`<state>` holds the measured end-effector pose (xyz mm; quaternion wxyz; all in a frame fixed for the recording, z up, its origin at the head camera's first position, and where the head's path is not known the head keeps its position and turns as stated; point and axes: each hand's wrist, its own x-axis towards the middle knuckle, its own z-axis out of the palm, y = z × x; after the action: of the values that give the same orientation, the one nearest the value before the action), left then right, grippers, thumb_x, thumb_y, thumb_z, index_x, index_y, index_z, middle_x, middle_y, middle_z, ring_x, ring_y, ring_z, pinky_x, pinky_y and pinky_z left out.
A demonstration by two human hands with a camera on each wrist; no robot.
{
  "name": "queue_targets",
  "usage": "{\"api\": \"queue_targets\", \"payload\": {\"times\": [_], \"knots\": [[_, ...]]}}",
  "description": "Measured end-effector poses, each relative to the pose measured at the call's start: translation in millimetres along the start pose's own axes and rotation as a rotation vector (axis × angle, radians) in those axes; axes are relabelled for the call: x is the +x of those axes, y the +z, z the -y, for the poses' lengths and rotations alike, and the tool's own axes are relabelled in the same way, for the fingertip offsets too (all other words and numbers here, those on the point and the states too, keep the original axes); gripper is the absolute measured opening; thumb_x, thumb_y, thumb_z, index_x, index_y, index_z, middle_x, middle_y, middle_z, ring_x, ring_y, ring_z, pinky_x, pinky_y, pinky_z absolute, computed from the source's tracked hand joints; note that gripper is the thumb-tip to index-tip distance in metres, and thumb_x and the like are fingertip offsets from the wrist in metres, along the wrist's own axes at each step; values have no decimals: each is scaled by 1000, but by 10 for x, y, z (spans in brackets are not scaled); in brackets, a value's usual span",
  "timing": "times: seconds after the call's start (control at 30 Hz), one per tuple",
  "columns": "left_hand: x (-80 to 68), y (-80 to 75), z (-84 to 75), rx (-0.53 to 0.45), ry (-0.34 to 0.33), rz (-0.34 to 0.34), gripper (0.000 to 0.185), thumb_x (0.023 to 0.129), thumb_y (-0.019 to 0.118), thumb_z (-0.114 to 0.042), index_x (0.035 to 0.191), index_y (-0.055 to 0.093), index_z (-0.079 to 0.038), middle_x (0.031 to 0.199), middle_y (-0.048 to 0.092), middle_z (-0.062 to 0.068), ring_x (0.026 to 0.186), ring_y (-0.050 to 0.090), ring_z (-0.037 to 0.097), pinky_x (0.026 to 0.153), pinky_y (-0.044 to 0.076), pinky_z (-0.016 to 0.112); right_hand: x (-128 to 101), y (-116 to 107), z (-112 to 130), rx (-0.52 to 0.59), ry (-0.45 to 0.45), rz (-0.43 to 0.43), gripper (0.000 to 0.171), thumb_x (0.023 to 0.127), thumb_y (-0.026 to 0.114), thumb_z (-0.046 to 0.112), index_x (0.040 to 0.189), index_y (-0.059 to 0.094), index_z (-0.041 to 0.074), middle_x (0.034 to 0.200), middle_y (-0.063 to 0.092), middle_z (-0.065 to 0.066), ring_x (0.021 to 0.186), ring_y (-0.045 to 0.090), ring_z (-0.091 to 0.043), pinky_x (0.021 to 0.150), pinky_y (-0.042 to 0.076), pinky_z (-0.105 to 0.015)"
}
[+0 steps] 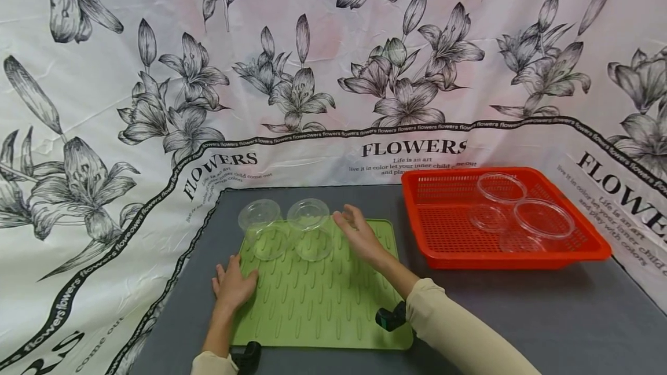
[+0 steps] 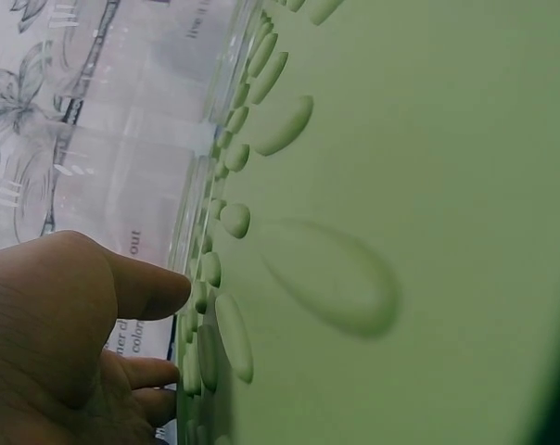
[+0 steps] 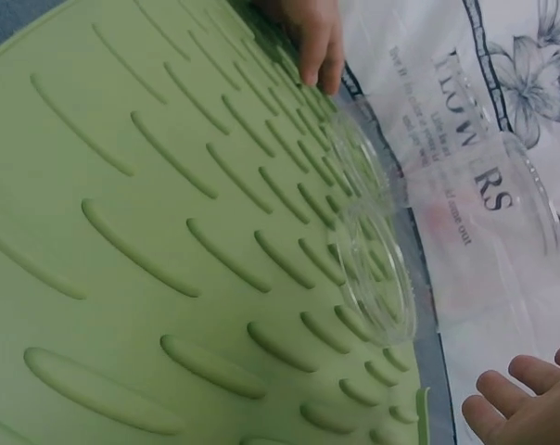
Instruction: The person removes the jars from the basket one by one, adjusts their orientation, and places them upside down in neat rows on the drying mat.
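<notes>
Two clear plastic tubs stand side by side on a green drying mat (image 1: 323,305) with raised ridges, near its far left corner. The left tub (image 1: 267,243) and the right tub (image 1: 311,245) have their thick rims down on the mat. My right hand (image 1: 359,237) is beside the right tub, fingers loosely spread and nothing in them. Near the mat's left edge lies my left hand (image 1: 233,288), empty, its thumb over the mat. In the left wrist view, the thumb of my left hand (image 2: 67,324) points toward the tubs (image 2: 122,176).
A red slotted basket (image 1: 443,256) stands at the right on the grey table (image 1: 495,311). Two more clear tubs (image 1: 544,219) are inside it, rims up. Behind the table hangs a flower-printed cloth (image 1: 312,149). A black wrist device (image 1: 391,317) sits at my right sleeve.
</notes>
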<state>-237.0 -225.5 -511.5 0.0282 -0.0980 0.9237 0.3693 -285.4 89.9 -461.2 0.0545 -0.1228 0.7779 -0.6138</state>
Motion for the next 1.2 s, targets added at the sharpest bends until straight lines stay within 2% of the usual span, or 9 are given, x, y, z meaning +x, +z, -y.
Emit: {"api": "queue_targets", "payload": {"times": [0.53, 0.7, 0.97, 1.2], "knots": [[-6, 11, 34, -15, 3, 9, 74, 101, 50, -22, 160, 14, 7, 166, 2, 33, 150, -17, 56, 120, -16, 69, -193, -55, 79, 18, -38, -30, 66, 109, 43, 42, 162, 19, 10, 165, 27, -21, 152, 29, -40, 121, 30, -62], [1, 22, 32, -9, 10, 5, 75, 101, 51, -23, 159, 14, 7, 166, 4, 34, 150, -16, 56, 120, -15, 70, -225, -73, 70, 11, -66, -52, 67, 109, 45, 40, 161, 19, 7, 165, 28, -21, 152, 30, -42, 125, 24, -60], [-20, 7, 24, -28, 9, 28, 76, 102, 51, -22, 160, 12, 7, 166, 1, 33, 150, -18, 56, 120, -15, 70, -281, -107, 53, -17, -88, -48, 66, 109, 45, 38, 162, 18, 8, 166, 27, -20, 153, 26, -42, 126, 22, -58], [-29, -7, 6, -33, 12, 37, 75, 103, 51, -22, 160, 11, 7, 166, 0, 33, 150, -19, 56, 119, -16, 70, -355, -169, 93, -54, -77, -77, 68, 107, 48, 43, 161, 20, 12, 166, 28, -15, 154, 28, -36, 127, 22, -55]]}}
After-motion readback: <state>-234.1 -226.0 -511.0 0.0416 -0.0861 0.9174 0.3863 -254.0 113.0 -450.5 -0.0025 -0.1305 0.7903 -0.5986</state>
